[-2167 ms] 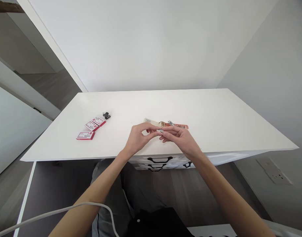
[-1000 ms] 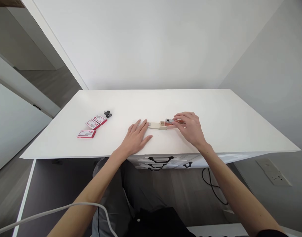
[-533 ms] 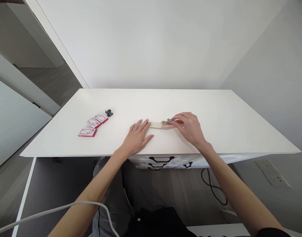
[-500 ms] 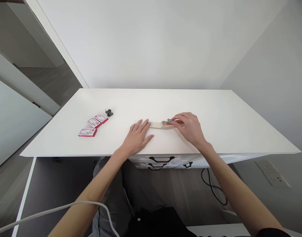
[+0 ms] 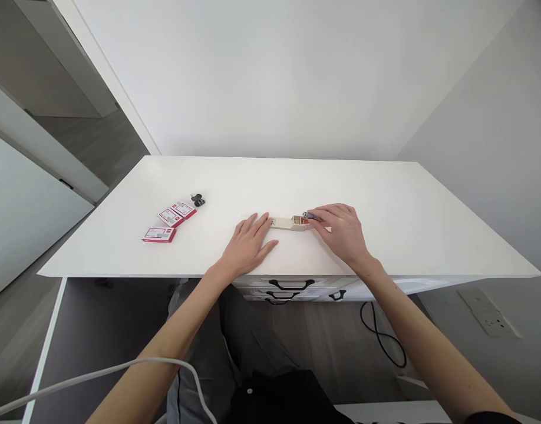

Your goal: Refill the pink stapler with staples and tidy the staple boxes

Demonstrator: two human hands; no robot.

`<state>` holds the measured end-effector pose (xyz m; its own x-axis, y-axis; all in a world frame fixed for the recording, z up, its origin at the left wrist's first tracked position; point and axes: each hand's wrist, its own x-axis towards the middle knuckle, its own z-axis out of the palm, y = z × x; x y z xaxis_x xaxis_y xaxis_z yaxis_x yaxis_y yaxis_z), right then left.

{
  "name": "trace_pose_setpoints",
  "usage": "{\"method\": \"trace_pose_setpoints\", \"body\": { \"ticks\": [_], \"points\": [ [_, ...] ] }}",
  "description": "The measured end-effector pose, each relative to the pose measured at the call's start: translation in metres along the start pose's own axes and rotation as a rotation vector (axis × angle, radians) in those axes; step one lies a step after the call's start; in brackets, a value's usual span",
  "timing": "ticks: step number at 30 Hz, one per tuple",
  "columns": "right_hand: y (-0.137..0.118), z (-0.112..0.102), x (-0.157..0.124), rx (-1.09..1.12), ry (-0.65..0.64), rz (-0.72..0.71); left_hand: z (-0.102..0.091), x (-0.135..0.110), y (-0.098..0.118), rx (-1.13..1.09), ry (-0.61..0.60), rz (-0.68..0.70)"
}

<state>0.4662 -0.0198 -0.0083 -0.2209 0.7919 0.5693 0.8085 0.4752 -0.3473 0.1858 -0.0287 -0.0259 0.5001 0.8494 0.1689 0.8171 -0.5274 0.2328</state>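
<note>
A cream stapler (image 5: 283, 224) lies unfolded on the white tabletop, with a small hollow section near its right end. My left hand (image 5: 247, 244) rests flat on the table, its fingers stretched and the fingertips at the stapler's left end. Over the right end, my right hand (image 5: 341, 231) pinches the stapler's grey metal part (image 5: 312, 216) between thumb and fingers. That hand covers the rest of the right end, so I cannot see how the metal part joins the body.
Several red-and-white small boxes (image 5: 159, 235) lie at the left of the tabletop (image 5: 407, 224). A black staple remover (image 5: 198, 200) lies behind them. Drawers with black handles (image 5: 290, 285) sit under the front edge. A white cable (image 5: 98, 374) crosses by my left forearm.
My right hand has shifted slightly, and the grey metal part shows more. The orange-brown piece seen by the right fingers is out of sight. My left hand stays in place.
</note>
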Motion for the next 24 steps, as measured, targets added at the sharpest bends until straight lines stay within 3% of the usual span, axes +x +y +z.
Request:
{"method": "trace_pose_setpoints", "body": {
  "ticks": [7, 15, 20, 24],
  "points": [
    [-0.001, 0.001, -0.001, -0.036, -0.031, -0.017, 0.001, 0.000, 0.000, -0.005, 0.010, 0.006],
    [-0.005, -0.002, 0.002, -0.084, -0.159, -0.033, -0.001, 0.000, 0.001, 0.000, 0.003, 0.005],
    [0.000, -0.015, 0.020, 0.044, -0.256, 0.091, -0.001, 0.000, 0.001, -0.007, 0.009, 0.006],
    [0.007, -0.032, 0.048, 0.272, -0.437, 0.243, -0.002, 0.000, 0.002, -0.007, 0.002, 0.003]
  ]
}}
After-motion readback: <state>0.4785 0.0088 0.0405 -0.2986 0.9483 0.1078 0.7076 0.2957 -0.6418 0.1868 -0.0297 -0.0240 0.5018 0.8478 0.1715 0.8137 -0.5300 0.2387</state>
